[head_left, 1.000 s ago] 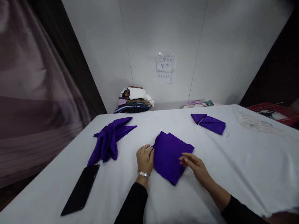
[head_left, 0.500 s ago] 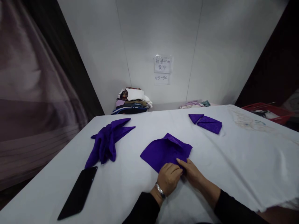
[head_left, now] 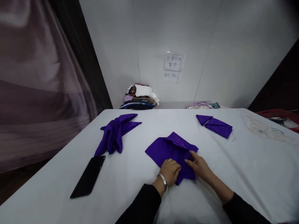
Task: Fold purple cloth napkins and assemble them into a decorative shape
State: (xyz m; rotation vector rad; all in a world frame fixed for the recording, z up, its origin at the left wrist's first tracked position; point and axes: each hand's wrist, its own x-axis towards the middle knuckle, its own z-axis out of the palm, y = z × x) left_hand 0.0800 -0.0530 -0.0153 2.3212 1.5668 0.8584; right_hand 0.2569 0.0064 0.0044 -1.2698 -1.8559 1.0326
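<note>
A purple cloth napkin (head_left: 168,152), partly folded, lies on the white tablecloth before me. Its upper layer is raised in a fold near the far corner, and a pointed flap sticks out at the near side. My left hand (head_left: 170,171), with a silver bracelet at the wrist, is closed with curled fingers on the napkin's near left edge. At the right edge is my right hand (head_left: 201,167), thumb and forefinger apart over the cloth; its other fingers are partly hidden.
A purple napkin folded into a winged shape (head_left: 114,132) lies at left, by a black phone (head_left: 88,177). Another folded purple napkin (head_left: 218,126) lies far right. Piled clothes (head_left: 140,98) sit beyond the table, below a paper sign (head_left: 173,62). A red basket (head_left: 280,115) stands right.
My right hand has moved from beside my left hand up and outward along the napkin's right edge. A pointed flap now shows at the near side. The whole view has shifted slightly.
</note>
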